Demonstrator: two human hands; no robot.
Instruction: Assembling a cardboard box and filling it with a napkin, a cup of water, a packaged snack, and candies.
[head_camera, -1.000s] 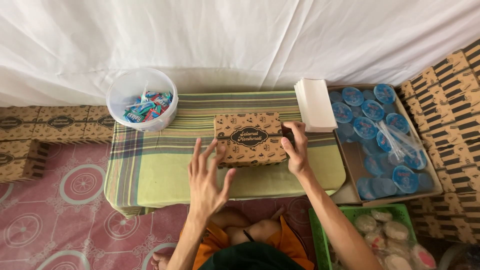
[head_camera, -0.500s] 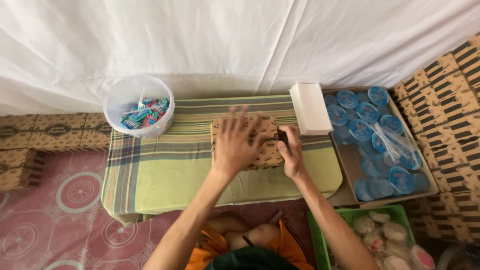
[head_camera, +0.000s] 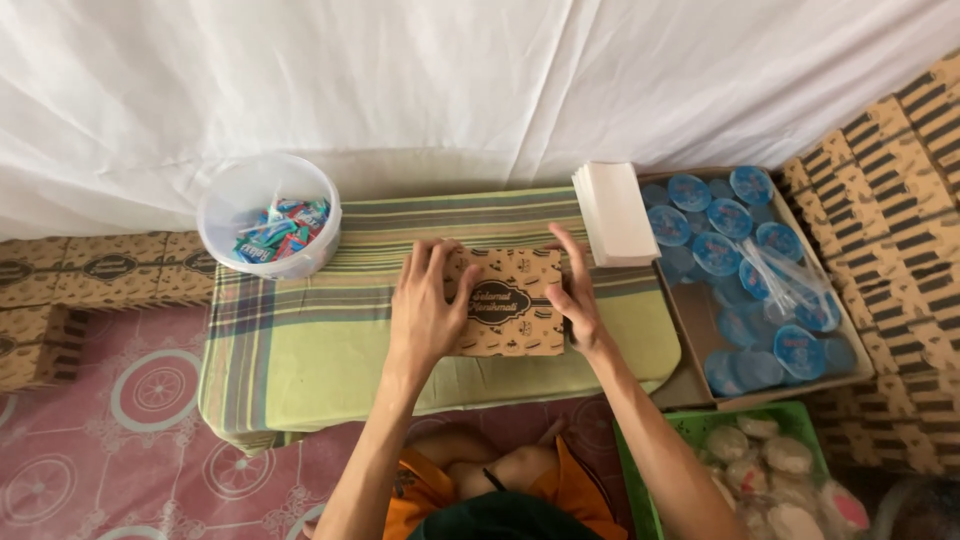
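- White cloth backdrop (head_camera: 480, 80) fills the top of the view.
- Low table w/ green striped cover (head_camera: 300, 350) sits centre, on a pink patterned floor mat (head_camera: 100, 430).
- Open carton (head_camera: 690, 330) at right, packed w/ blue-lidded sealed cups (head_camera: 715, 250); white paper stack (head_camera: 612, 212) rests on its left edge.
- Stacked brown printed boxes (head_camera: 890, 230) far right.
- Green basket (head_camera: 700, 430) w/ wrapped snacks, lower right.
- Clear round tub (head_camera: 268, 215) w/ blue candy wrappers, table's left corner.
- Brown printed box (head_camera: 505, 303) lies flat, mid-table.
- Left hand (head_camera: 425, 310): fingers spread flat on box's left part.
- Right hand (head_camera: 572, 295): fingers loosely spread, pressing box's right edge.
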